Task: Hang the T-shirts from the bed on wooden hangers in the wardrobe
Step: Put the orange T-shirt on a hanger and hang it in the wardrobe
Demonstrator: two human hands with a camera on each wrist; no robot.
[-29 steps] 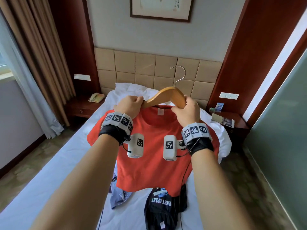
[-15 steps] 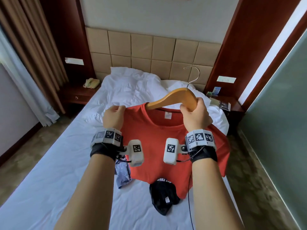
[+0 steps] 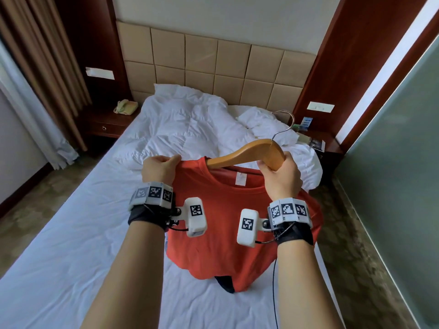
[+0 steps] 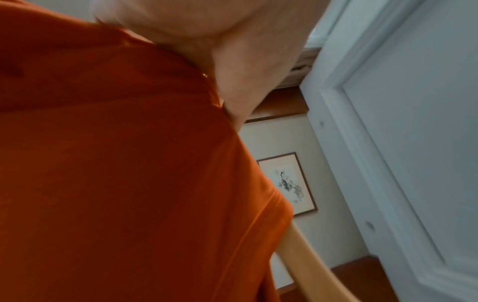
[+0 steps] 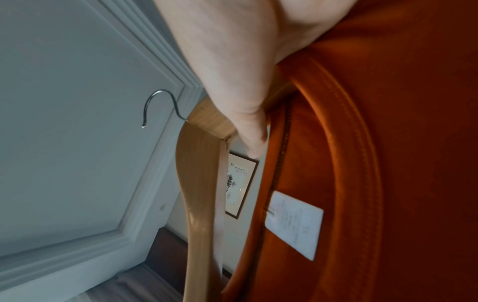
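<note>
I hold an orange-red T-shirt (image 3: pixel 223 224) up over the bed (image 3: pixel 71 233). My left hand (image 3: pixel 161 168) grips the shirt's left shoulder; in the left wrist view that hand (image 4: pixel 207 40) bunches the red cloth (image 4: pixel 116 173). A wooden hanger (image 3: pixel 251 153) with a metal hook (image 3: pixel 283 123) has its left arm inside the neck opening. My right hand (image 3: pixel 280 176) grips the hanger's middle together with the collar. In the right wrist view the right hand (image 5: pixel 240 85) lies along the hanger (image 5: pixel 199 183), next to the collar and white label (image 5: pixel 294 224). A dark garment (image 3: pixel 225 284) peeks out below the shirt's hem.
A crumpled white duvet and pillows (image 3: pixel 194 124) fill the head of the bed, before a padded headboard (image 3: pixel 213 67). Nightstands stand on both sides, the left one with a telephone (image 3: pixel 126 106). A frosted glass wall (image 3: pixel 399 162) runs along the right; curtains (image 3: pixel 35 79) hang at left.
My left hand has slid from the hanger's left end out to the shirt's left shoulder. The hanger has tilted up to the right, and my view has dropped toward the bed.
</note>
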